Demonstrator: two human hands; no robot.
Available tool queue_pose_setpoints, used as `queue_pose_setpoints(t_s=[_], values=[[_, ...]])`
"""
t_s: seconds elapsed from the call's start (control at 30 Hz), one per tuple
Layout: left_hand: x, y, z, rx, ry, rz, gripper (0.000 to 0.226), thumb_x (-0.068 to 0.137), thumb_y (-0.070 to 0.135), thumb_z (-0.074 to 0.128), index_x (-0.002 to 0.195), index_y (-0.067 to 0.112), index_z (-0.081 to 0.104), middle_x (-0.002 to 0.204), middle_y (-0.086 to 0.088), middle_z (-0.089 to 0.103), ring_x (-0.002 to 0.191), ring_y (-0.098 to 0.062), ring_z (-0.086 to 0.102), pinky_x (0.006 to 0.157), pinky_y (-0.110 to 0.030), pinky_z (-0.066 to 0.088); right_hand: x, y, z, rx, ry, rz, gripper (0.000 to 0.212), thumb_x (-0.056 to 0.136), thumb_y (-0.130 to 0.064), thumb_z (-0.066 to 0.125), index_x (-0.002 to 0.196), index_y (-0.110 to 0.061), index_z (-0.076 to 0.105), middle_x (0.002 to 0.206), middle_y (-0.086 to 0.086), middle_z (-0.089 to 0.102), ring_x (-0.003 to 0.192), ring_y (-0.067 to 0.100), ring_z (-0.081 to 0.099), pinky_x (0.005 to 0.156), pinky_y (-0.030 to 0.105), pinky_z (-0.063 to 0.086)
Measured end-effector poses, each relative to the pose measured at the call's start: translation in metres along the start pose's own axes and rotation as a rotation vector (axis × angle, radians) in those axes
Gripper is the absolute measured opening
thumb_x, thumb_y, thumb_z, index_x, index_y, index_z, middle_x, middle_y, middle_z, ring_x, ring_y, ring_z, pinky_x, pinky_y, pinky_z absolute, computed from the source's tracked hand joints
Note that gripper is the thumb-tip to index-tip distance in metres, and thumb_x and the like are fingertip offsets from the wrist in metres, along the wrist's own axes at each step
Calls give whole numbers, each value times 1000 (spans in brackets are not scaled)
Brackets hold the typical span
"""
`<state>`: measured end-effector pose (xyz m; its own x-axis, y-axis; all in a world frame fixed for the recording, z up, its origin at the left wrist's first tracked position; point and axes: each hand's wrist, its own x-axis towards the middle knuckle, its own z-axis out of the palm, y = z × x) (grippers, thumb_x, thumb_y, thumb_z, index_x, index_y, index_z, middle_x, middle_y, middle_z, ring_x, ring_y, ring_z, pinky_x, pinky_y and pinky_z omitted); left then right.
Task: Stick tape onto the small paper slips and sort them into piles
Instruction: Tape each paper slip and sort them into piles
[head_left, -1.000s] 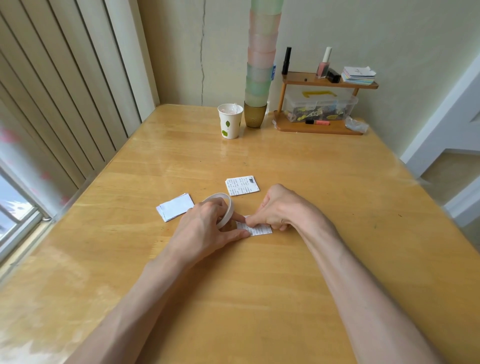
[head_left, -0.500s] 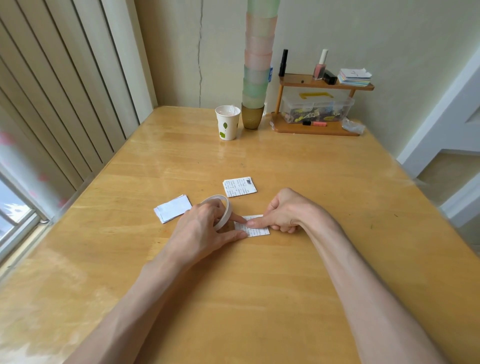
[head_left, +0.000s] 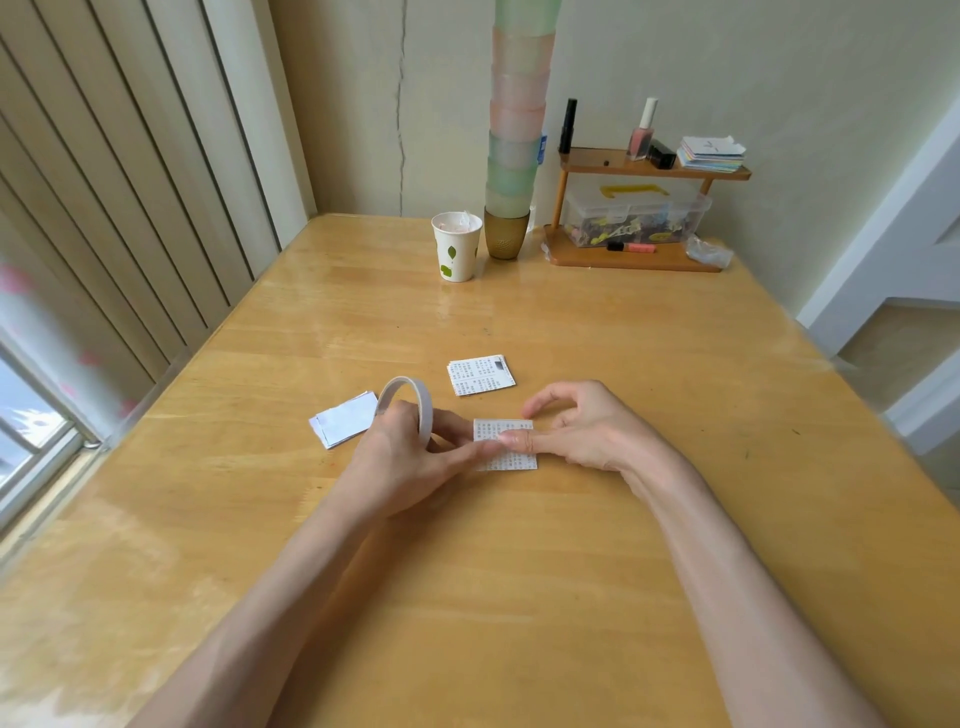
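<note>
Since a second ago the right hand (head_left: 592, 431) has uncurled and lifted off the paper slip (head_left: 511, 457), so more of it shows, and the tape roll (head_left: 415, 389) now stands higher.

Left hand (head_left: 410, 462) grips the roll with its fingers through the ring and its fingertips at the slip's left edge. The right hand is relaxed, pinning the slip flat on the table (head_left: 519, 597) with one fingertip, right between both hands. The printed pile (head_left: 480, 375) sits just beyond the hands and the blank pile (head_left: 343, 426) just left of the left hand, neither touching the slip. There's lots of bare wood near the forearms and right of the right hand.
</note>
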<state>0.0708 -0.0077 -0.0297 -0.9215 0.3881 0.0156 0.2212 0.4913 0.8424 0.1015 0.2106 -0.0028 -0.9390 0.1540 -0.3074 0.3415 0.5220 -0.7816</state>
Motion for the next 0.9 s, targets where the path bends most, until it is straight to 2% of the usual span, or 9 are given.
queue_pose_setpoints(t_s=[0.07, 0.2, 0.3, 0.47, 0.57, 0.63, 0.73, 0.77, 0.9], values=[[-1, 4, -1, -65, -5, -8, 28, 86, 46, 80, 77, 20, 79, 52, 9, 57, 45, -7, 39, 47, -14, 33, -2, 3, 1, 70, -17, -51, 46, 68, -50, 93, 104, -28, 73, 60, -14, 64, 65, 4, 61, 74, 25, 45], [1, 5, -1, -131, -1, -8, 34, 88, 45, 78, 73, 15, 76, 52, 11, 48, 51, -11, 34, 50, -21, 28, -2, 7, 3, 170, -30, -120, 39, 69, -49, 93, 100, -29, 78, 73, -7, 66, 73, 2, 66, 88, 26, 50], [0, 8, -3, -198, 11, -11, 33, 91, 36, 77, 73, 9, 72, 50, 16, 52, 47, -5, 38, 50, -13, 30, -4, 6, 4, 263, -21, -140, 36, 69, -44, 93, 99, -28, 80, 80, -6, 66, 67, -2, 64, 76, 20, 46], [-1, 14, -1, -313, 19, 6, 27, 94, 21, 76, 71, 8, 69, 51, 15, 54, 45, -1, 43, 51, -9, 32, -6, 6, 8, 435, -87, -125, 45, 71, -34, 92, 110, -16, 79, 83, -2, 68, 48, 2, 44, 49, 15, 34], [-1, 13, -2, -402, 24, -7, 26, 93, 20, 75, 83, -4, 73, 52, 14, 54, 45, -1, 42, 49, -10, 32, -6, 6, 11, 586, -194, -132, 44, 76, -26, 87, 115, -8, 77, 80, -4, 62, 54, 8, 26, 46, 17, 25], [-1, 13, -2, -429, 26, -12, 32, 93, 23, 76, 88, -8, 72, 54, 8, 54, 48, -5, 40, 49, -13, 32, -4, 7, 13, 637, -247, -137, 47, 76, -28, 87, 116, -6, 77, 82, -4, 58, 63, 13, 19, 47, 19, 20], [-1, 11, -4, -429, 57, -40, 35, 91, 27, 78, 84, -6, 72, 55, 3, 52, 50, -8, 41, 49, -14, 32, -1, 11, 13, 675, -227, -134, 62, 71, -42, 88, 116, -1, 75, 94, 5, 53, 58, 8, 26, 45, 17, 23], [-1, 11, -5, -427, 65, -55, 34, 91, 29, 79, 83, -3, 73, 56, 3, 53, 52, -10, 42, 49, -15, 33, 0, 11, 13, 680, -199, -131, 60, 73, -44, 87, 114, -1, 76, 98, 8, 50, 56, 7, 29, 44, 16, 24], [0, 11, -8, -449, 69, -107, 31, 88, 35, 81, 80, 6, 77, 60, 3, 54, 61, -12, 45, 55, -21, 35, -2, 10, 14, 652, -105, -135, 29, 87, -35, 82, 102, -9, 80, 81, -1, 51, 58, 7, 37, 46, 16, 28]])
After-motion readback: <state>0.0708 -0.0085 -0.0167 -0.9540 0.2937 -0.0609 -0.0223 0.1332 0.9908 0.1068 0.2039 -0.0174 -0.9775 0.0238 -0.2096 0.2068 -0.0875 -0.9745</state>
